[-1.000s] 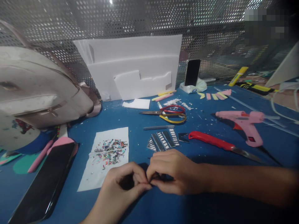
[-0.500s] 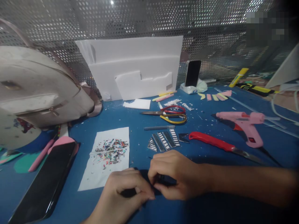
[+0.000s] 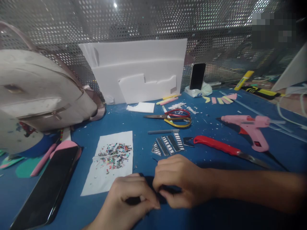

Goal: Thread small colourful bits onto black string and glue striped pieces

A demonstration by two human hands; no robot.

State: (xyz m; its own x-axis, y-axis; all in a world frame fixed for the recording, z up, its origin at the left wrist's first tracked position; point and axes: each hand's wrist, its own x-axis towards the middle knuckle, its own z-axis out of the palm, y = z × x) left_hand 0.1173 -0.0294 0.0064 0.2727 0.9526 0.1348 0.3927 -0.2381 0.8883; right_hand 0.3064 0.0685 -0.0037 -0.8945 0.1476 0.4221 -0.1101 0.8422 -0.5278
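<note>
My left hand (image 3: 134, 198) and my right hand (image 3: 176, 182) meet low in the middle, just above the blue tabletop. Thumb and fingers are pinched together on each; whatever lies between the fingertips is too small and dark to name. Right behind my right hand are several black-and-white striped pieces (image 3: 168, 144), laid side by side, with a small dark piece (image 3: 188, 141) at their right. A white sheet of paper (image 3: 96, 183) scattered with shiny multicoloured scraps (image 3: 116, 155) lies behind and left of my left hand.
A red-handled cutter (image 3: 216, 145) and a pink glue gun (image 3: 251, 127) lie to the right. Scissors (image 3: 177, 118) and a grey pen (image 3: 163, 131) sit behind the striped pieces. At left are a black phone (image 3: 45, 191) and a pale backpack (image 3: 45, 86). White boards (image 3: 139, 51) lean at the back.
Both hands stay nearly in place, still pinched close together. My right hand's fingers have shifted very slightly; the view has moved a little.
</note>
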